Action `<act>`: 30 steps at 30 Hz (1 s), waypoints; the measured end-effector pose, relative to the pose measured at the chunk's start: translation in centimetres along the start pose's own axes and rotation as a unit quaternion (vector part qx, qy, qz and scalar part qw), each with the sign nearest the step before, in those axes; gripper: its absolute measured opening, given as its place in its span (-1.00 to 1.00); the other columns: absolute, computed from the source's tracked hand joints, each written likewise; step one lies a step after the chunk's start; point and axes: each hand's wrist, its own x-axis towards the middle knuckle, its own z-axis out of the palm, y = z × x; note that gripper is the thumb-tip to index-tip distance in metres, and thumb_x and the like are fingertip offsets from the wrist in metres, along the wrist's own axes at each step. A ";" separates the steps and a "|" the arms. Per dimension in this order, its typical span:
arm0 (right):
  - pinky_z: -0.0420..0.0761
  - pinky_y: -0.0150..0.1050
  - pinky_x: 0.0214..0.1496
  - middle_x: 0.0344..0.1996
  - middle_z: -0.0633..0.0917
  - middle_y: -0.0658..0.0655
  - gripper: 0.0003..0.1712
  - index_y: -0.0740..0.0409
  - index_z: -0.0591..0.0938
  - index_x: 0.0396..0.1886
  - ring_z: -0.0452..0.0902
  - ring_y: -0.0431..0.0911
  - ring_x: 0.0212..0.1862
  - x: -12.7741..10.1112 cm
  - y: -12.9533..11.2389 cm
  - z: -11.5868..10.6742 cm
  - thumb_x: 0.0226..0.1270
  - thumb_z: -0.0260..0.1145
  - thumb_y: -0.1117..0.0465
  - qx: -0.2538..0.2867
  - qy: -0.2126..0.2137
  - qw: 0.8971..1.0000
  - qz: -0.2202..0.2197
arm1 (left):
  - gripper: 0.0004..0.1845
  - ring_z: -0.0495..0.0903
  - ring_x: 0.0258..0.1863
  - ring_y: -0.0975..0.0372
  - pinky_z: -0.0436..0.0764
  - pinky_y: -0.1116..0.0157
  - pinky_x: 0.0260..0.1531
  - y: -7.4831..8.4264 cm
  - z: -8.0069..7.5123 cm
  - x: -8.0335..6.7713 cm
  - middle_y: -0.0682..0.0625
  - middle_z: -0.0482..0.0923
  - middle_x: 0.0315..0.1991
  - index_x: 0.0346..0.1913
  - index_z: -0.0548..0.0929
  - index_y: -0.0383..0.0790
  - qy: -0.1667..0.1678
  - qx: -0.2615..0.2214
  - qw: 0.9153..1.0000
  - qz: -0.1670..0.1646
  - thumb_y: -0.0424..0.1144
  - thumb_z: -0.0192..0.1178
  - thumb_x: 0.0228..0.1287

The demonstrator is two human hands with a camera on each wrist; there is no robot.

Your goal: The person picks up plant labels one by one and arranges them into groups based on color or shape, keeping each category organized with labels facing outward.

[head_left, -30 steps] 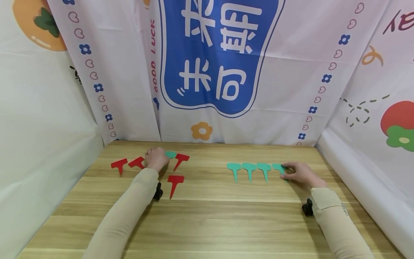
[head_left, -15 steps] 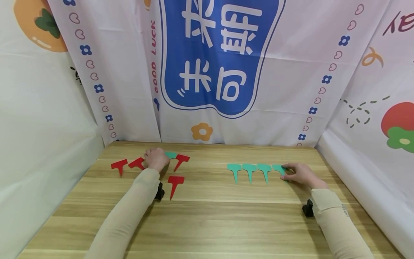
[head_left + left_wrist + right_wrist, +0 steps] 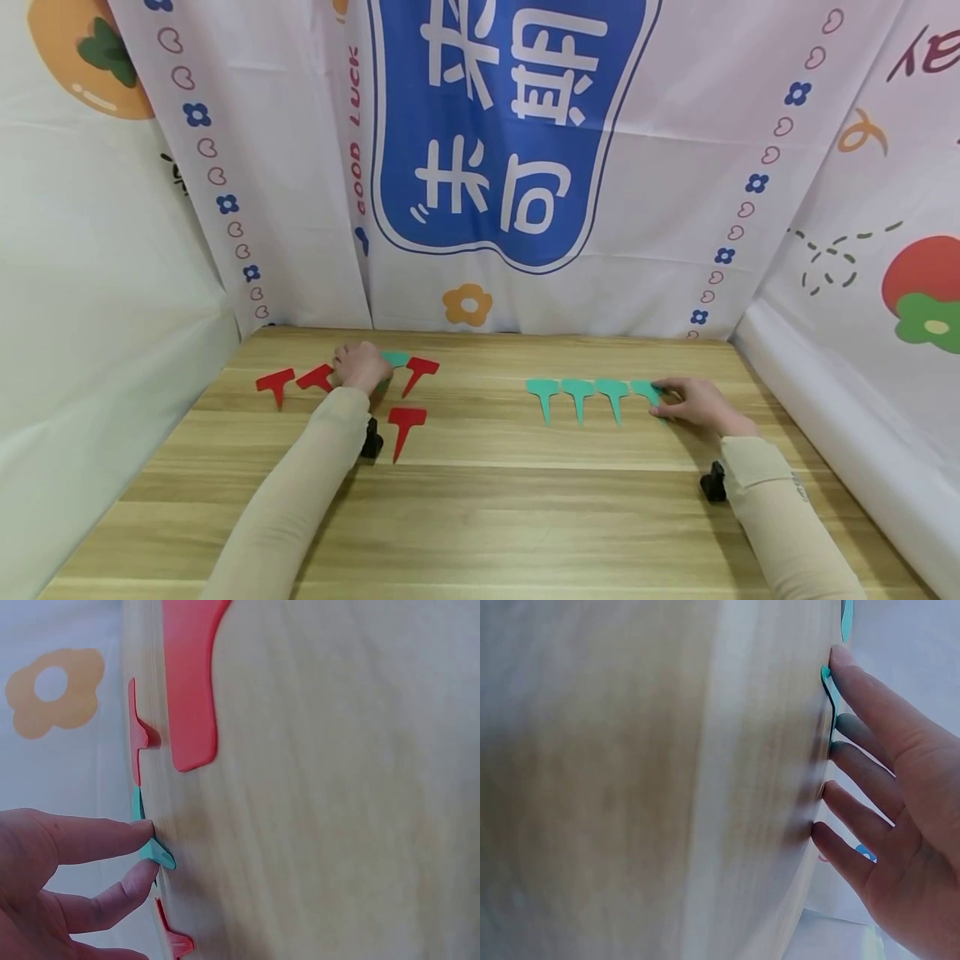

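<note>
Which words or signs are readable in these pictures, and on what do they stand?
"GOOD LUCK": red letters running vertically on the white backdrop cloth, beside the blue panel.
Large white Chinese characters on the blue panel: legible, appearing mirrored.
Dark red strokes at the top right edge: cut off, unreadable.
The tags carry no text.

Table [image 3: 480, 517]: wood-grain top, smooth, faint sheen. Red markers [image 3: 406, 421] and green markers [image 3: 578, 395]: flat matt plastic. Backdrop [image 3: 660, 167]: printed cloth, creased.

Left hand [image 3: 45, 889] fingertips pinching a green tag [image 3: 156, 853] beside red tags [image 3: 191, 682]
</note>
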 end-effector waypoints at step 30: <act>0.33 0.28 0.21 0.13 0.53 0.45 -0.29 0.26 0.55 0.14 0.35 0.40 0.20 -0.1 -0.3 -0.1 0.09 0.42 -0.10 0.002 0.001 1.000 0.001 | -0.50 0.15 0.19 -0.28 0.30 -0.24 0.13 -0.1 -0.3 -0.5 -0.50 0.22 0.14 0.04 0.47 -0.49 0.000 -0.029 0.999 -0.019 -0.21 0.21 0.08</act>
